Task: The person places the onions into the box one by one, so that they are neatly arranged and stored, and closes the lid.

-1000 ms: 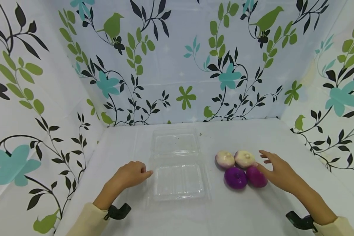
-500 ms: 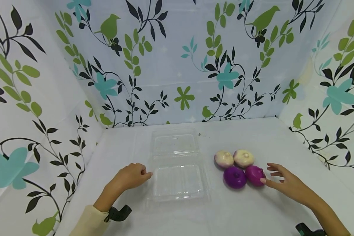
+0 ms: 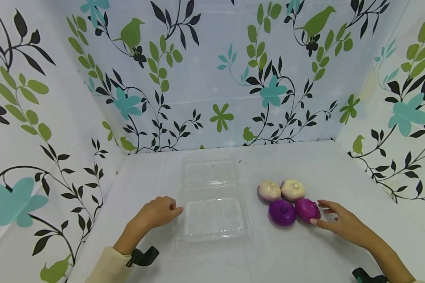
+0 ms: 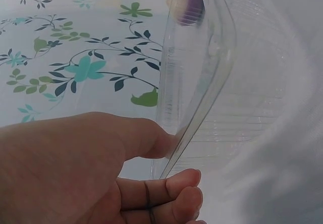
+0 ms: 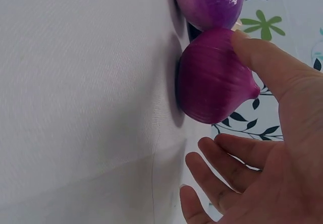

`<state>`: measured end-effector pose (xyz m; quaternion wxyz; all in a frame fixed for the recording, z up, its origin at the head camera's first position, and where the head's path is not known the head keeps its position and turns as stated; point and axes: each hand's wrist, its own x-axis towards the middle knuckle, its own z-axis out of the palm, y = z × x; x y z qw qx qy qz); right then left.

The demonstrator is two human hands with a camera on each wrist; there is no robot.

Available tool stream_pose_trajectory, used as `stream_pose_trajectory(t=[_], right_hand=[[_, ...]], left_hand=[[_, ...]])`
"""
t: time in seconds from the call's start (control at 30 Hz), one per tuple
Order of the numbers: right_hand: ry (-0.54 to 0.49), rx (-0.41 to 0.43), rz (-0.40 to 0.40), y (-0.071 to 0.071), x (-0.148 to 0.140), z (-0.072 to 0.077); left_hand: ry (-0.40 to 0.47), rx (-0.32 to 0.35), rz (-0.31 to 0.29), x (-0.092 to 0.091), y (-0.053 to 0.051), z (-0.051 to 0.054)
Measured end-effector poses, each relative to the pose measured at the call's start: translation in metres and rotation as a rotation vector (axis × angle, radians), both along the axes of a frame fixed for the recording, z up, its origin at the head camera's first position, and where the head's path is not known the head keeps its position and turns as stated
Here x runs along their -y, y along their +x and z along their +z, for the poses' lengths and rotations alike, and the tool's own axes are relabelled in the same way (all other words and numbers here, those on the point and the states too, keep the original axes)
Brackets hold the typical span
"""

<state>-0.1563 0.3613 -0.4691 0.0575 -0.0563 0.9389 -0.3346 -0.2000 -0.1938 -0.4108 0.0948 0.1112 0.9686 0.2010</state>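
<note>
My left hand (image 3: 160, 211) is at the left edge of a clear plastic clamshell container (image 3: 214, 217). In the left wrist view, the container's rim (image 4: 204, 105) runs between the thumb and the curled fingers, which hold it. At the right, my right hand (image 3: 345, 224) is beside a magenta onion (image 3: 307, 210), its fingers spread. The right wrist view puts the thumb at the magenta onion's (image 5: 214, 77) side, while the other fingers stand apart from it. Touching that onion is a purple onion (image 3: 282, 213). Behind them lie two pale onions (image 3: 269, 191), (image 3: 292, 190).
The container's lid (image 3: 209, 173) lies opened flat toward the back of the white table (image 3: 287, 255). A printed cloth (image 3: 198, 78) with leaves and birds walls the back and both sides. Small dark specks (image 3: 239, 161) lie behind the onions.
My right hand has drawn back from above the magenta onion to its right side, then come slightly closer to it. The magenta onion has turned a little. My left hand has stayed at the container.
</note>
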Motion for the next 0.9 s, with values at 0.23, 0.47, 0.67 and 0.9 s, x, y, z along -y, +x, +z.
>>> stream_pose_trajectory(t=[0.23, 0.47, 0.67, 0.9], right_hand=[[0.019, 0.017, -0.009, -0.0031, 0.001, -0.002], [0.05, 0.018, -0.009, -0.0034, -0.0001, -0.0041], [0.037, 0.015, -0.011, -0.0022, 0.001, -0.0047], [0.013, 0.008, -0.01, -0.001, 0.0019, -0.0046]], left_hand=[[-0.011, -0.006, 0.003, -0.0009, 0.0004, -0.0009], [-0.021, -0.003, 0.006, -0.001, 0.0003, -0.0014], [-0.016, -0.009, 0.004, -0.0007, -0.0003, -0.003], [-0.007, -0.002, 0.005, -0.0009, 0.0001, -0.0026]])
